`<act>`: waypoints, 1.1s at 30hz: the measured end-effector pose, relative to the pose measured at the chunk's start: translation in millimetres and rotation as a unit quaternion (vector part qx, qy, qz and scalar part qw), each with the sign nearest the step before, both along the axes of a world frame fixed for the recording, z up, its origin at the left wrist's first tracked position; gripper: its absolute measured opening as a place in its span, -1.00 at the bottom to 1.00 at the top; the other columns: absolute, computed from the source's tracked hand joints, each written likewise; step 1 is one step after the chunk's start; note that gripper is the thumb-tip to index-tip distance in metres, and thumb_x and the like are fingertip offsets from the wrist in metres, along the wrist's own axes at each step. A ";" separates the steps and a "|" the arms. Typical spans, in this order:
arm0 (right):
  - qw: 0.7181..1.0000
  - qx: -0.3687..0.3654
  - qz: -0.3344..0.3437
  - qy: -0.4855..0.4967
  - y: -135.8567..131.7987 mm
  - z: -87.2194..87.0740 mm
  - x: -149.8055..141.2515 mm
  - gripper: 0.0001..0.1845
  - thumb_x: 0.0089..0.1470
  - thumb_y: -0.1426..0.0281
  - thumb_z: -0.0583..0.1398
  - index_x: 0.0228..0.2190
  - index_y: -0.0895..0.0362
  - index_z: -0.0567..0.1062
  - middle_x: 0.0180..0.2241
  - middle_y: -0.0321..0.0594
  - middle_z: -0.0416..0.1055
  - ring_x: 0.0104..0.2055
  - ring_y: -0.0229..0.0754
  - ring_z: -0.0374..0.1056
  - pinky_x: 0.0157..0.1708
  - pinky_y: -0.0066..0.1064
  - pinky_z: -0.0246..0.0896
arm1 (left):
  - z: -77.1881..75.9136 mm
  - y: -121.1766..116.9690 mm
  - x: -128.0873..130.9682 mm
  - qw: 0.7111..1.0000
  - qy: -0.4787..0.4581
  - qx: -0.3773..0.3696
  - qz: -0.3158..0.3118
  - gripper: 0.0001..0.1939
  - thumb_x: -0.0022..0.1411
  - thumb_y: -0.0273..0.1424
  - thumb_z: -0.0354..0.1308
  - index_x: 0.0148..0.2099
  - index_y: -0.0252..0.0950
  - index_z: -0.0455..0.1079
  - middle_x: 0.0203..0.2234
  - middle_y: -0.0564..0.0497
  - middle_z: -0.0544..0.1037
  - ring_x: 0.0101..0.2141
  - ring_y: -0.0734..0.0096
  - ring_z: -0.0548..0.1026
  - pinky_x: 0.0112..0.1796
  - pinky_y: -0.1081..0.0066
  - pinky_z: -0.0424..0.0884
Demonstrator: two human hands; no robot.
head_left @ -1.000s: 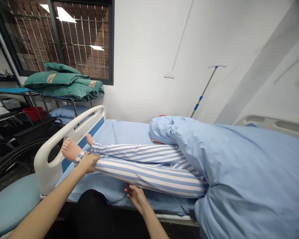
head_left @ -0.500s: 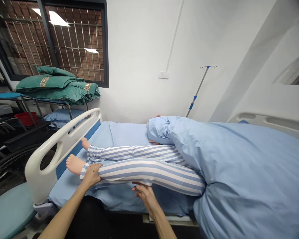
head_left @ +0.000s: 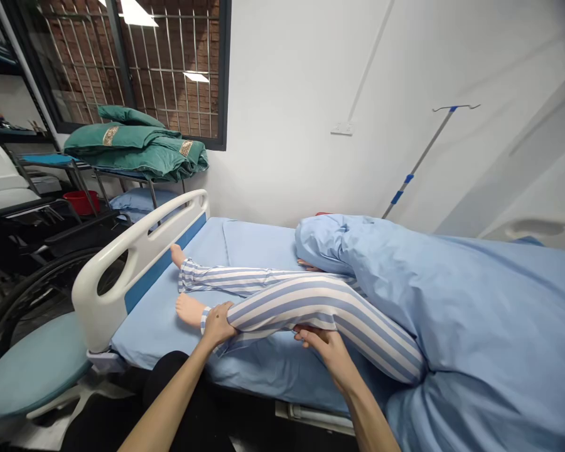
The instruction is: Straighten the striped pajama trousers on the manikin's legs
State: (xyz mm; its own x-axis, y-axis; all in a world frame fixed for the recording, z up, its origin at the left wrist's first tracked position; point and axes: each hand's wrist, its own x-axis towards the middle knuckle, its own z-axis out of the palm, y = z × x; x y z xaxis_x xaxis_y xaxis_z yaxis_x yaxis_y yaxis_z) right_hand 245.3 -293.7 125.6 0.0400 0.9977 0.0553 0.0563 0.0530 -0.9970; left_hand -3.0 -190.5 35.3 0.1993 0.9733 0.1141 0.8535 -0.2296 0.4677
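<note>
Two legs in blue-and-white striped trousers lie on the bed; the nearer leg (head_left: 287, 304) is bent, its knee raised above the sheet. My left hand (head_left: 219, 325) is closed around that leg just above the ankle, thumb on the near side. Under the back of the same knee, my right hand (head_left: 324, 345) holds the leg from below, some fingertips hidden beneath the cloth. The near bare foot (head_left: 189, 309) rests on the sheet, and the far leg (head_left: 245, 279) lies stretched out flat. A light blue quilt (head_left: 405, 282) covers everything above the thighs.
A white footboard (head_left: 87, 295) closes the bed's left end. Beside it stand a round teal stool (head_left: 35, 364) and a wheelchair (head_left: 42, 276). Green folded bedding (head_left: 136, 147) is stacked by the window. An IV pole (head_left: 421, 160) rises behind the bed.
The near leg's knee has risen and bent more, and its foot has drawn toward the hips. Both my hands moved right with the leg. The view has shifted slightly left.
</note>
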 end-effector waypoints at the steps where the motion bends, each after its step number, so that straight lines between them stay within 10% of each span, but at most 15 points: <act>1: 1.000 0.000 0.000 -0.002 0.0 -0.8 0.1 -0.66 -0.11 0.23 0.23 -0.30 0.18 0.45 -0.32 -0.10 0.46 -0.33 -0.11 0.35 -0.42 -0.37 0.20 | -0.9 -1.0 1.4 1.000 0.000 -0.002 0.003 -0.52 -0.25 -0.36 0.20 -0.16 -0.20 0.28 -0.26 0.05 0.46 -0.21 0.29 0.38 -0.25 0.42 0.19; 16: 0.998 -0.023 -0.025 0.047 -7.9 -14.4 -8.4 -0.70 -0.15 0.25 0.26 -0.38 0.21 0.49 -0.38 -0.10 0.45 -0.37 -0.13 0.32 -0.43 -0.37 0.16 | 12.3 -4.7 -28.5 0.998 0.039 0.005 -0.049 -0.49 -0.24 -0.35 0.17 -0.12 -0.19 0.27 -0.25 0.05 0.46 -0.19 0.23 0.37 -0.21 0.38 0.19; 33: 0.872 -0.232 -0.052 0.427 6.1 -158.4 -102.7 -0.64 -0.56 0.45 0.39 -0.56 0.16 0.42 -0.56 -0.29 0.41 -0.48 -0.16 0.35 -0.56 -0.42 0.10 | 59.7 -29.5 -125.4 0.959 0.240 0.130 -0.077 -0.60 -0.17 -0.50 0.05 -0.17 -0.23 0.26 -0.28 -0.03 0.42 -0.22 0.21 0.29 -0.16 0.23 0.10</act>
State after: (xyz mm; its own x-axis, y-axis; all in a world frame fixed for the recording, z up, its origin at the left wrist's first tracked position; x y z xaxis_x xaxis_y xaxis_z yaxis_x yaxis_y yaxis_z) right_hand 142.6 -287.6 -32.8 -0.0393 0.8935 -0.4473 -0.7377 -0.3279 -0.5902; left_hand -128.4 -220.0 95.0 0.4292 0.8787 0.2090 0.9025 -0.4265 -0.0601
